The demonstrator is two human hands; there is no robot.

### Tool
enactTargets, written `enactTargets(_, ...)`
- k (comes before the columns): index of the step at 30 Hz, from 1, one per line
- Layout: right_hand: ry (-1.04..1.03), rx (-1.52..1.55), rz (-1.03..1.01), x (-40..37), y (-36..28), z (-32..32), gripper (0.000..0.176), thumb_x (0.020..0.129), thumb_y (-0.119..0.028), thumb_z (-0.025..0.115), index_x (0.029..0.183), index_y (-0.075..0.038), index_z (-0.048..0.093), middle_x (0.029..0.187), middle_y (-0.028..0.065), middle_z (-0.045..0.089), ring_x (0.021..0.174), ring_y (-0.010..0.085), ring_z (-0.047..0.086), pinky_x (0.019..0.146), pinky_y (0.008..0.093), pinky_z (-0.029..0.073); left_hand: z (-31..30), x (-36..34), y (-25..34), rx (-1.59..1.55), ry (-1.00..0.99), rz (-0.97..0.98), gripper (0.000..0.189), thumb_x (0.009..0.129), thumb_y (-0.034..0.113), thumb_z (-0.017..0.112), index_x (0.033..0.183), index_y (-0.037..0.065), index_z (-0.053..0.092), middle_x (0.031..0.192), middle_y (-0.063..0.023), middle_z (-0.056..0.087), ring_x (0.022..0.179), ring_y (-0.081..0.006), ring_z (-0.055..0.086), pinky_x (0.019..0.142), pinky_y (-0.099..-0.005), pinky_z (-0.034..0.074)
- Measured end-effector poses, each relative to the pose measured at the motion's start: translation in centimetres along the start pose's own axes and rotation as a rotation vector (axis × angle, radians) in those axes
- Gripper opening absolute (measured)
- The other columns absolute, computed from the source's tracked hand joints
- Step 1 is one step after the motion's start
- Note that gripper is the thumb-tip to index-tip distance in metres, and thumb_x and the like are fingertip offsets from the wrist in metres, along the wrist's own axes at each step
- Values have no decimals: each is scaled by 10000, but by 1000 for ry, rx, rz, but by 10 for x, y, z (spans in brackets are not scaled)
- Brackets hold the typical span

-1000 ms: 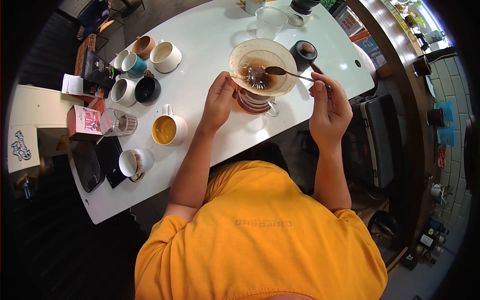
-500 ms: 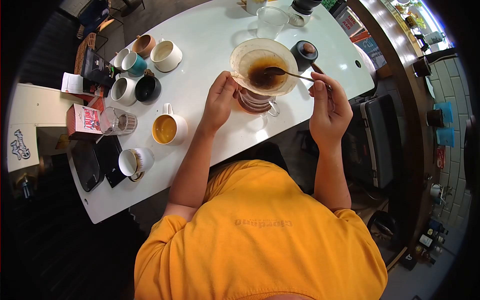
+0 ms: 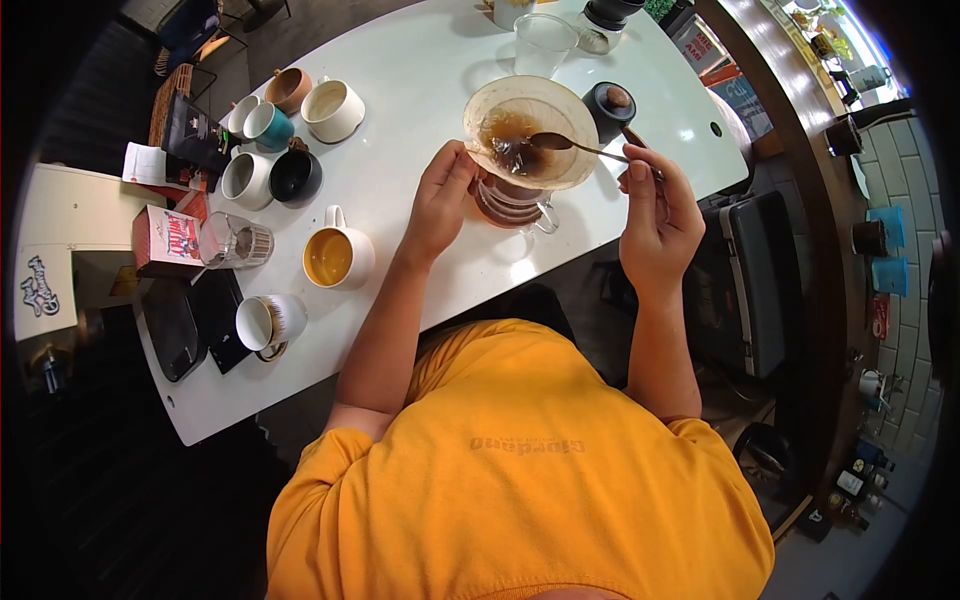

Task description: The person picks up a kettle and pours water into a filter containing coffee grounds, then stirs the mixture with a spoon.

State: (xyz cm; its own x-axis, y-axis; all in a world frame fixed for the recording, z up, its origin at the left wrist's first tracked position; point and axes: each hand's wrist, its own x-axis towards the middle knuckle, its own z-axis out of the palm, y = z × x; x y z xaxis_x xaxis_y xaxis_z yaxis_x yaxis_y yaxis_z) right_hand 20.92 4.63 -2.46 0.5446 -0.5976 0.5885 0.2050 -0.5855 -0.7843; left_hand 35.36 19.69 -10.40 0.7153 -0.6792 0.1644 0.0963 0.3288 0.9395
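Observation:
A cone-shaped coffee dripper lined with a pale filter [image 3: 562, 98] sits over a glass coffee server [image 3: 505, 207] and holds brown, watery liquid. My left hand [image 3: 440, 195] is closed at the left edge of the dripper, thumb and fingers pinched together there; whether they grip the filter's rim or a handle is hard to see. Between the thumb and fingers of my right hand [image 3: 662, 215] is the handle of a metal spoon [image 3: 598, 152]. Its bowl dips into the brown liquid, which looks rippled and shiny.
Left of my arm stands a white mug [image 3: 365, 258] with amber liquid. Several cups, including a teal cup [image 3: 268, 128] and a black cup [image 3: 296, 177], cluster farther back. A dark lidded jar [image 3: 608, 110] and a clear plastic cup [image 3: 543, 45] stand behind the dripper.
The spoon's bowl has shifted slightly within the filter, and the liquid's surface has become more rippled. Both hands have stayed nearly in place.

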Motion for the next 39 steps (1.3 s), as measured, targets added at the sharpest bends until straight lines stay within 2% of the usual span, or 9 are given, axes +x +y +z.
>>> enactTargets(16,2,29,22,0,0,-5,122,897,-27,586,987,29,647,833,66,622,715,93,583,632,212,455,-3,-3,0,-40,-14,-8,239,1012,234,385,928,50,512,788,14,513,727,-66,413,696,-211,368)
enactTargets(18,-2,22,24,-1,0,-5,122,897,-29,587,987,29,647,833,66,622,718,93,584,633,212,456,-8,-3,-4,-55,-54,-16,246,1004,218,404,1128,46,527,901,12,501,793,-87,411,753,-222,367)
enactTargets(31,2,52,45,-1,-2,-5,128,902,-40,586,990,33,643,841,64,621,732,93,584,646,211,464,-4,-2,-4,-39,-55,-17,252,1005,221,401,1135,43,524,896,7,500,791,-87,416,751,-226,369)
enactTargets(33,1,54,42,-1,-3,-6,129,903,-40,585,991,35,642,841,64,621,731,93,583,648,212,464,-1,-5,-1,-24,-6,-6,219,1008,218,390,923,54,508,805,15,520,729,-68,408,695,-210,367)
enactTargets(39,4,53,40,-1,-4,-6,127,904,-30,578,992,39,638,837,63,616,725,94,580,653,211,464,4,-2,4,-33,18,-12,236,1011,231,384,904,56,502,803,13,521,729,-68,404,698,-209,366)
